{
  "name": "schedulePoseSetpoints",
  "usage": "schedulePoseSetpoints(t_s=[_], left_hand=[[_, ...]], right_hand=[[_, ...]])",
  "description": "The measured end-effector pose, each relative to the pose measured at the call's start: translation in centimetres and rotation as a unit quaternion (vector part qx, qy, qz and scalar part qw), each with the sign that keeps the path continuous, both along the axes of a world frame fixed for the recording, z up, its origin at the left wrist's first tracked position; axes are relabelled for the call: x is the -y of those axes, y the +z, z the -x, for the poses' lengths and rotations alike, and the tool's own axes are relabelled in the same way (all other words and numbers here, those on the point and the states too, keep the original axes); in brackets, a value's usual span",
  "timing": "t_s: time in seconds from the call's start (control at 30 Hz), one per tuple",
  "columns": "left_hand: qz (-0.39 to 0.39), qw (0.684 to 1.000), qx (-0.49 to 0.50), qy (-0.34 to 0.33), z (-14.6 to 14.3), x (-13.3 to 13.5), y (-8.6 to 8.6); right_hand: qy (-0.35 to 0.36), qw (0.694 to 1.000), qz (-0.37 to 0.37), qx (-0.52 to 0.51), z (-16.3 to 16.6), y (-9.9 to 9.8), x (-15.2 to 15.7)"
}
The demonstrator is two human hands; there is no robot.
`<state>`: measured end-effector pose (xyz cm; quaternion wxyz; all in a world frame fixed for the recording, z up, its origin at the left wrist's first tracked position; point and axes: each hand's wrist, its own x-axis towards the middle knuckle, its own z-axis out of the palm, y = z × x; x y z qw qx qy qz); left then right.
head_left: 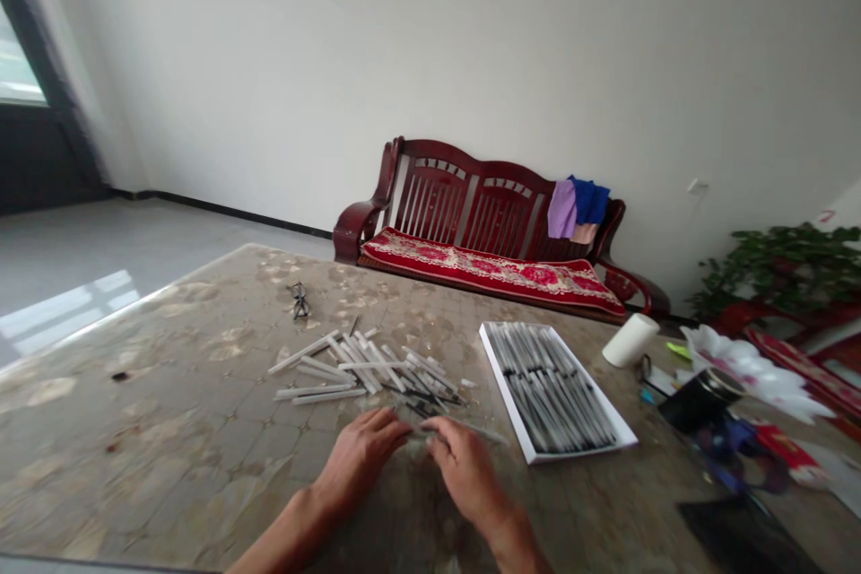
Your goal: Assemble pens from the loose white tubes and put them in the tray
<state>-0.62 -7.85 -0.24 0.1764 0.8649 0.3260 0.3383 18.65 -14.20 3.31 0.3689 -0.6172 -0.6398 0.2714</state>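
Note:
My left hand (367, 448) and my right hand (464, 462) are close together over the table, fingertips pinched and nearly meeting. A thin translucent stick, likely a pen (494, 436), pokes out to the right from behind my right hand's fingers. What my left fingertips hold is too small and blurred to make out. Just beyond the hands lies a loose pile of whitish pen barrels (373, 363), with some dark slim pieces among them. Right of my right hand, a shallow white box (515, 417) holds rows of clear pens (558, 395) with black ends.
A patterned cover lies over the table (202, 395). Dark-framed glasses (300, 300) rest toward its far side. Rightward stand a white roll (630, 340), a black flask (703, 399) and a petal-shaped white dish (753, 368). A wooden bench (471, 206) stands behind.

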Motion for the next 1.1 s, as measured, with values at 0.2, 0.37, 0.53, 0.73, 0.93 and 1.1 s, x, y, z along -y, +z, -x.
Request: schedulePoseSetpoints(t_s=[0.2,0.37,0.53,0.73,0.93,1.1], left_hand=[[0.194,0.964,0.174,0.059,-2.7,1.0,-0.1],[0.317,0.923,0.219,-0.019,-6.2,3.0,0.7],[0.254,0.948,0.194,0.005,-5.6,2.6,1.2],[0.194,0.965,0.115,0.137,-0.1,-0.3,-0.6],[0.181,0.963,0.080,0.185,2.1,-1.0,-1.9],[0.181,0.963,0.073,0.185,2.1,-0.9,-2.1]], right_hand=[[-0.099,0.946,0.035,-0.307,-1.8,-0.5,0.4],[-0.104,0.935,0.009,-0.338,0.0,-0.3,1.0],[-0.181,0.955,-0.046,-0.232,-6.9,1.9,-0.3],[-0.288,0.926,0.055,0.236,-20.4,4.3,-2.7],[-0.267,0.906,0.092,0.314,-21.9,2.1,-2.8],[-0.321,0.865,0.083,0.376,-19.9,-0.3,-2.3]])
